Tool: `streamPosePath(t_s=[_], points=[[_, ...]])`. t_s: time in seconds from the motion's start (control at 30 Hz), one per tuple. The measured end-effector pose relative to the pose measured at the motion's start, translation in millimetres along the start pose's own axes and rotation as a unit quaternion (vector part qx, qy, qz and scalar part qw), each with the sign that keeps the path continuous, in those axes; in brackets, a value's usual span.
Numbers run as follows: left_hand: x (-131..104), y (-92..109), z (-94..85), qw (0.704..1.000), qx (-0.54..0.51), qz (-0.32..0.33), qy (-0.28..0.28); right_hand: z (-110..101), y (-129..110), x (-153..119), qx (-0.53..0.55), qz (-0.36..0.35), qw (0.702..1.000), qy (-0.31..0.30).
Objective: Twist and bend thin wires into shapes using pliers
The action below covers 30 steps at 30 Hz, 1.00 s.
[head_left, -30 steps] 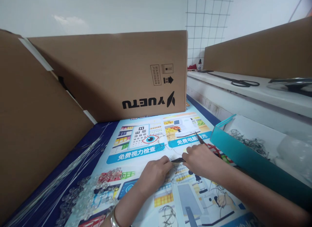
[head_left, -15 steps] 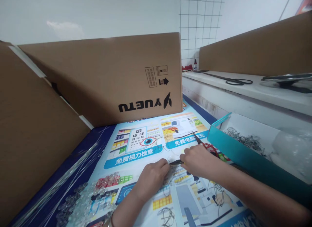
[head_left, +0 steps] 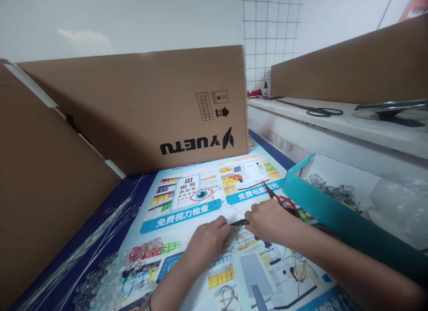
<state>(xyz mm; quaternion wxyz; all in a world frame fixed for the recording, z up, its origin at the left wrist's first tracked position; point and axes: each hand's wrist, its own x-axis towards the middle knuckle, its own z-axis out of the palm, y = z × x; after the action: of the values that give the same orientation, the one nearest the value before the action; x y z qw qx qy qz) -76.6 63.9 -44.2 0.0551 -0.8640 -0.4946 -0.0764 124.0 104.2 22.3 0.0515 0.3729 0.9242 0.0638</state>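
Note:
Pliers (head_left: 239,223) with dark jaws and a bit of yellow at the grip are held in my right hand (head_left: 267,219), fingers wrapped round them. Their jaws point left and meet the fingertips of my left hand (head_left: 209,239). That hand is closed in a pinch on thin wire (head_left: 238,233), whose loose strands trail over the printed sheet below; the pinched end is hidden by the fingers. Just beyond my right hand lie red-handled scissors (head_left: 286,204), partly covered. Coils of thin wire (head_left: 229,297) rest on the sheet nearer to me.
Clear and reddish beads (head_left: 137,262) are heaped at lower left, beside long pale strands (head_left: 87,248). A teal box (head_left: 334,219) at right holds tangled wire (head_left: 331,190) and a clear plastic bag (head_left: 397,208). A cardboard box (head_left: 133,110) stands behind. Black scissors (head_left: 321,111) lie on the ledge.
The whole view has shifted slightly to the left. Both hands keep nearly the same pose, with the plier jaws still at my left fingertips.

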Motion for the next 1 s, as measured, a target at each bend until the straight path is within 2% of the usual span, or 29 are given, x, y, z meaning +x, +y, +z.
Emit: streamPosePath(t_s=[0.37,1.0], points=[[0.9,0.6,-11.7,0.998,-0.053,-0.013,-0.013,2.7,-5.1,-0.1,0.014,0.016,1.0,0.008],[-2.6,-0.6,-9.2,0.998,-0.055,-0.013,0.04,2.8,-7.3,0.0,0.022,0.011,1.0,0.006]])
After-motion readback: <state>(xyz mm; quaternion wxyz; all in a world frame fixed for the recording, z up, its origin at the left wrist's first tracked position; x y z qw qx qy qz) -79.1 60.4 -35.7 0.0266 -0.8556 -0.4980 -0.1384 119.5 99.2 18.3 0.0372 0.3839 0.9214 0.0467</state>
